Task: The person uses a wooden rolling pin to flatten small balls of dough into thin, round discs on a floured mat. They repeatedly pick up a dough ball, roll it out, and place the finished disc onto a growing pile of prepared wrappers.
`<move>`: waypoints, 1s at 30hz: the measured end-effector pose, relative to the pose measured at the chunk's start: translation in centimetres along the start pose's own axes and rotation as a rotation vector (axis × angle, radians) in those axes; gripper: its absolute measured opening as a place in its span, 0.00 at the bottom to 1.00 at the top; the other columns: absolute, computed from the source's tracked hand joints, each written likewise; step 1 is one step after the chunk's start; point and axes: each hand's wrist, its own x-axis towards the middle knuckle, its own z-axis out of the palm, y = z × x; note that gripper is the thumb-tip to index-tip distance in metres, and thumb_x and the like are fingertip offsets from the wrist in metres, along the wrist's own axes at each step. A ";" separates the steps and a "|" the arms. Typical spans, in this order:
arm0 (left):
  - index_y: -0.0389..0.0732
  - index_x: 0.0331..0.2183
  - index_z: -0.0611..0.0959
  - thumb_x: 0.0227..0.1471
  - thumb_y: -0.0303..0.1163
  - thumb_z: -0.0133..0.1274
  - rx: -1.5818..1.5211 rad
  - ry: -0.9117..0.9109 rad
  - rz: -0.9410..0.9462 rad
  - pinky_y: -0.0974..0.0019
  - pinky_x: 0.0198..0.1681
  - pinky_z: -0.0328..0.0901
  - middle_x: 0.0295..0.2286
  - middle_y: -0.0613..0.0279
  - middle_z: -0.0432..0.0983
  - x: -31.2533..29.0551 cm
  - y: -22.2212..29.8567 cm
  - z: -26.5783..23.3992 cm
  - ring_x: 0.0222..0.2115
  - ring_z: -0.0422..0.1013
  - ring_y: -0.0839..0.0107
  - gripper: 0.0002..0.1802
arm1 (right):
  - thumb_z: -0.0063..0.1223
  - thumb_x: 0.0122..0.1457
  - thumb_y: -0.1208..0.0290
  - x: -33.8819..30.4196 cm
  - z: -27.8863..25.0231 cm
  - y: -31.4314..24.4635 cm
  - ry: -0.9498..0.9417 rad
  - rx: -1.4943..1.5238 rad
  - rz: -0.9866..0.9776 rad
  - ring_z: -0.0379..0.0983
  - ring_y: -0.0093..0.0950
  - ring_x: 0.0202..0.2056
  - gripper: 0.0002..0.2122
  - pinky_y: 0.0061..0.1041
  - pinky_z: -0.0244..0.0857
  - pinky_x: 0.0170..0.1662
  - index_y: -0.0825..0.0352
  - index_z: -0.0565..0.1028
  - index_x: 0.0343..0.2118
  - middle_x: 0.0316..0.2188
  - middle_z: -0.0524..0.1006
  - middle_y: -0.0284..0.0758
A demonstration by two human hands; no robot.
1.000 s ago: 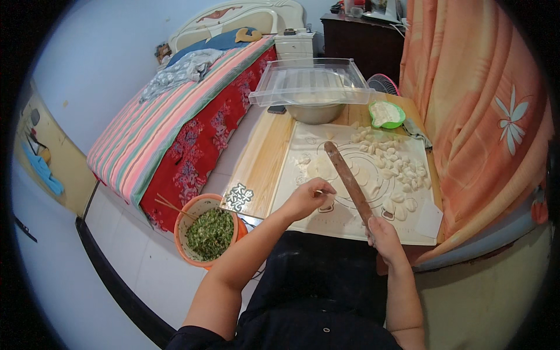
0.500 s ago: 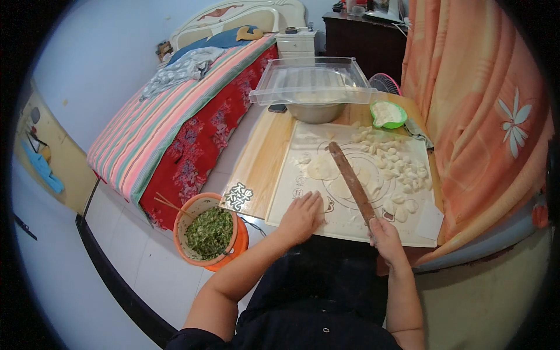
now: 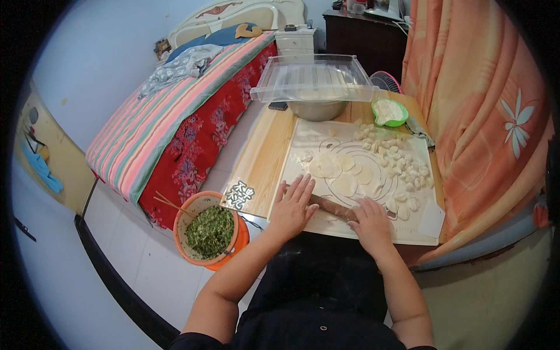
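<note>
A brown wooden rolling pin (image 3: 331, 207) lies slantwise near the front edge of the white printed dough mat (image 3: 286, 175). Across its left part rests my left hand (image 3: 296, 205), flat with fingers stretched. My right hand (image 3: 373, 223) covers its right end, fingers over the far side and thumb on the near side. What lies beneath the pin and palms is mostly hidden. Just beyond are thin round dough wrappers (image 3: 345, 184), some overlapping. Many small dough lumps (image 3: 402, 160) are spread along the mat's right side, with a few flattened pieces (image 3: 402, 205) near my right hand.
A metal basin (image 3: 318, 111) stands at the back under a clear plastic bin (image 3: 315, 92). Beside it is a green bowl of flour (image 3: 389, 112). An orange tub of chopped green filling (image 3: 209, 233) with chopsticks stands left. A curtain (image 3: 472, 140) borders the right; a bed (image 3: 181, 128) stands left.
The rolling pin, earlier raised upright-slanted in my right hand, is now down across the mat's front. My left hand has shifted left and slightly up onto it; my right hand has moved up-left.
</note>
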 end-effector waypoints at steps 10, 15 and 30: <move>0.41 0.62 0.61 0.56 0.48 0.51 -0.036 -0.254 0.080 0.45 0.66 0.41 0.62 0.56 0.56 -6.0 -0.5 -1.8 0.64 0.50 0.57 0.39 | 0.55 0.56 0.53 -4.9 -1.1 -3.5 -0.175 0.058 -0.083 0.47 0.39 0.67 0.37 0.43 0.40 0.67 0.69 0.56 0.64 0.67 0.53 0.42; 0.40 0.62 0.62 0.56 0.47 0.51 -0.150 -0.081 0.053 0.46 0.65 0.43 0.61 0.54 0.56 -3.0 0.2 -1.1 0.63 0.52 0.55 0.38 | 0.61 0.52 0.62 -1.1 -0.9 -2.2 -0.073 0.219 0.183 0.63 0.38 0.55 0.25 0.38 0.55 0.56 0.67 0.70 0.52 0.51 0.70 0.38; 0.48 0.64 0.60 0.61 0.55 0.38 -0.008 -0.390 0.164 0.42 0.65 0.42 0.64 0.60 0.52 1.6 0.2 4.1 0.65 0.48 0.60 0.36 | 0.50 0.63 0.66 -3.8 -0.6 4.8 0.299 0.909 0.736 0.72 0.35 0.45 0.16 0.30 0.63 0.51 0.72 0.70 0.50 0.41 0.76 0.43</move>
